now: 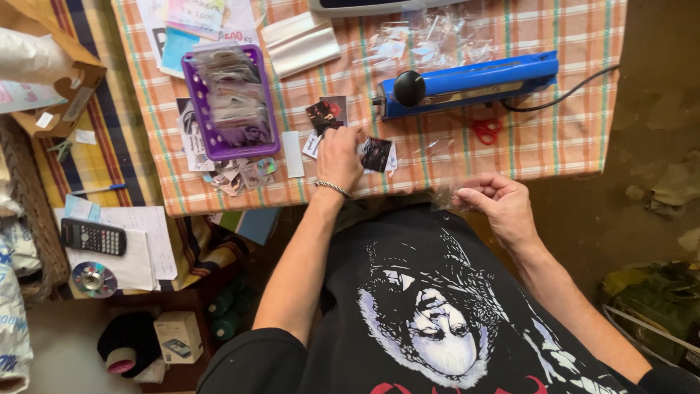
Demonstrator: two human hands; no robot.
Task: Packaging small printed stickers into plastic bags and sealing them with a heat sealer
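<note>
Dark card (376, 154) pinched at left hand (339, 157) fingertips (table edge).

Blue heat sealer (467, 82), purple basket (232, 102) — calculator (92, 237), disc (94, 279) aside.

Purple perforated plastic basket (203, 109): one, upper left of centre, packed with small glossy cards too many to count.
Blue bar-shaped heat sealer with a black knob (467, 82): one, upper right of centre.
Red-handled scissors (485, 130): one pair, just below the sealer.
Black pocket calculator (92, 237): one, lower left.
Shiny silver disc (94, 279): one, below the calculator.
Blue pen (98, 190): one, left edge of the checked cloth.
White folded paper strips (300, 45): two, top centre.
Small dark picture cards lying loose on the cloth (327, 114): about three, centre.
Hands: two, left hand (340, 157) and right hand (499, 206).
</note>
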